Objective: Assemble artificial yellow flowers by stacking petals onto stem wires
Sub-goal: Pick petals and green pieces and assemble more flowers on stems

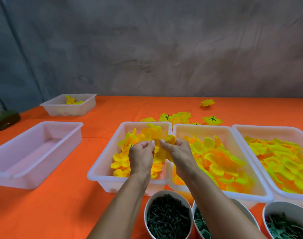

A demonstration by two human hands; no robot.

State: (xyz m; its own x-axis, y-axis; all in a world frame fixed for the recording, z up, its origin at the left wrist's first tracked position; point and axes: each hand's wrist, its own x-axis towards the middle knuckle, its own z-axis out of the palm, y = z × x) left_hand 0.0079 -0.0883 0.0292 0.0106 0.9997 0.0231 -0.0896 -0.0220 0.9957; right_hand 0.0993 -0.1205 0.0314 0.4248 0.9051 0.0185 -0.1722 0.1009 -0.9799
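Across the orange table in front of you stand 5 white tubs, and size is the easiest way through them: the long tub on the left shows only its bare floor, then 3 tubs stand side by side holding yellow petals, the left petal tub, the middle petal tub and the right petal tub, with a small tub farther back holding a few yellow pieces. Nearer you sit 3 round bowls; the left bowl is full of dark green stems, likely the stem pieces. Finished flowers lie behind the tubs. Your left hand and right hand meet above the left petal tub, fingers curled, both pinching a yellow petal piece between them. Whether a stem is already in your left fist cannot be told. Expect the petal to weigh almost nothing and to be soft, floppy cloth that creases and clings to its neighbours, so several may lift together. Judging by its shape, hold it near the centre, where the hole should be, not by a lobe edge, and pinch lightly.
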